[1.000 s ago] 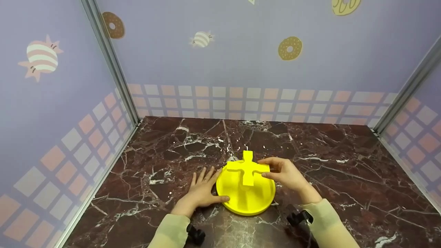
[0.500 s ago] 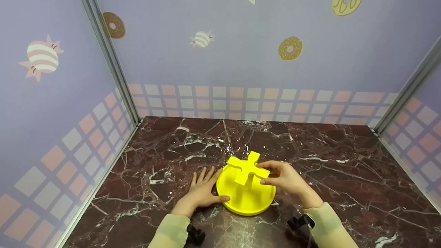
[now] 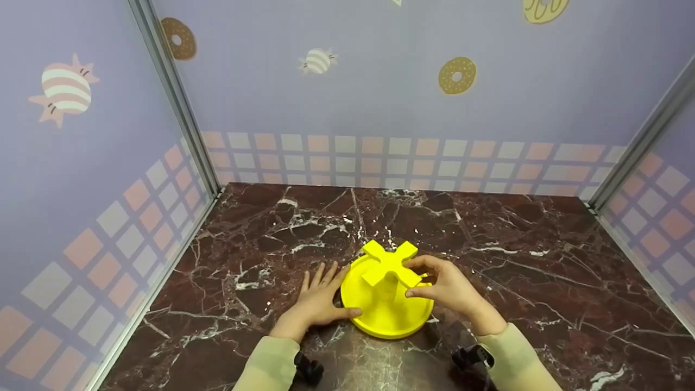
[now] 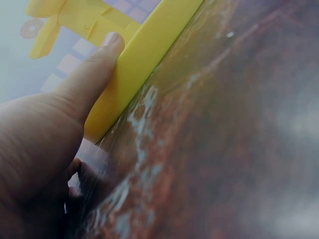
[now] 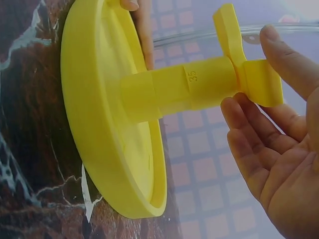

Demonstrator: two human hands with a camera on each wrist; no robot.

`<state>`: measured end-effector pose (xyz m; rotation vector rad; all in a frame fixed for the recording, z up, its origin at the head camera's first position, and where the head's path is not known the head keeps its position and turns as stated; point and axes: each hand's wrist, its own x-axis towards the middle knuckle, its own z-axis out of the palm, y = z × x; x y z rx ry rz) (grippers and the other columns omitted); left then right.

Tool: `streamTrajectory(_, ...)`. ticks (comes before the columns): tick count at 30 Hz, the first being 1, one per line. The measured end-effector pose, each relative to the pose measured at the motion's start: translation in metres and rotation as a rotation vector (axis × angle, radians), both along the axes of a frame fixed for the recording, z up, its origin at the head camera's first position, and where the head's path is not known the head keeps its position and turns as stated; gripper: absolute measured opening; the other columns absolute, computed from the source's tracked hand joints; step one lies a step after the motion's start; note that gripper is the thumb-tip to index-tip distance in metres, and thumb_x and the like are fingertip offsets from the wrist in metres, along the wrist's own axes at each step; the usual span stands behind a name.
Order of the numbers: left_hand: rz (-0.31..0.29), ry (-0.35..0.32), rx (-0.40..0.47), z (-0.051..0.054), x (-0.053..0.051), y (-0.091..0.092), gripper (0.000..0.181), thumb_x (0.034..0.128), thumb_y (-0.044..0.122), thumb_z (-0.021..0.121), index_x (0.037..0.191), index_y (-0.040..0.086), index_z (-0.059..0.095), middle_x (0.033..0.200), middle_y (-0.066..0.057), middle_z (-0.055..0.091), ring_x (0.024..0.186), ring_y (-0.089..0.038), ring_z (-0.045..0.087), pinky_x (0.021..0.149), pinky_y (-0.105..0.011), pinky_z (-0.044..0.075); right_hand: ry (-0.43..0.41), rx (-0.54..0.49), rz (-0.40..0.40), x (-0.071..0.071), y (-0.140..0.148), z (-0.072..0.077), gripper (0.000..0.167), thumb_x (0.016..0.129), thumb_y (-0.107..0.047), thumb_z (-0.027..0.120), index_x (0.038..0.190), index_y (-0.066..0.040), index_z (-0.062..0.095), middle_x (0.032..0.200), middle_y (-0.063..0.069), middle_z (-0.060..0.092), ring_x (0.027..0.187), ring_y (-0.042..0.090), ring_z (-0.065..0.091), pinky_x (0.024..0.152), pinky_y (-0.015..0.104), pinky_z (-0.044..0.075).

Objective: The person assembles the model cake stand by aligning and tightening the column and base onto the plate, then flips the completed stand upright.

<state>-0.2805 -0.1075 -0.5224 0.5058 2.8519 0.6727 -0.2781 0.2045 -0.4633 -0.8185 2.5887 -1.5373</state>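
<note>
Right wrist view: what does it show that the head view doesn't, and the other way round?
Only the right wrist view shows the number 35 on the yellow post.

Only the head view shows the donut prints and striped candy prints.

Both show the right hand at the four-armed yellow knob, the round yellow base, marble-patterned tabletop and left hand.

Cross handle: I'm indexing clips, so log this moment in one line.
left hand: thumb on dish rim; right hand: fingers around cross handle; cross handle: atop post; dish: on tabletop
</note>
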Motion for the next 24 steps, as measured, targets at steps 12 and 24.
streamTrajectory(12, -0.001, -0.001, 0.004, 0.0, 0.0, 0.0, 0.112, 0.0816, 0.077, 0.067, 0.167, 0.025, 0.017, 0.175, -0.012, 0.008, 0.162, -0.04, -0.001, 0.128, -0.065, -0.007, 0.011, -0.043, -0.115, -0.012, 0.014, 0.014, 0.034, 0.09, -0.013, 0.08, 0.12, -0.001, 0.07, 0.112, 0.018, 0.074, 0.096, 0.021, 0.072, 0.085, 0.027, 0.062)
streamTrajectory(24, 0.0, -0.006, 0.013, 0.0, 0.001, 0.0, 0.111, 0.0815, 0.077, 0.067, 0.167, 0.025, 0.018, 0.175, -0.012, 0.007, 0.162, -0.04, -0.002, 0.128, -0.065, -0.007, -0.109, -0.056, -0.068, -0.042, 0.007, 0.006, 0.054, 0.095, -0.009, 0.073, 0.146, -0.003, 0.055, 0.149, 0.019, 0.057, 0.134, 0.038, 0.059, 0.099, 0.03, 0.059)
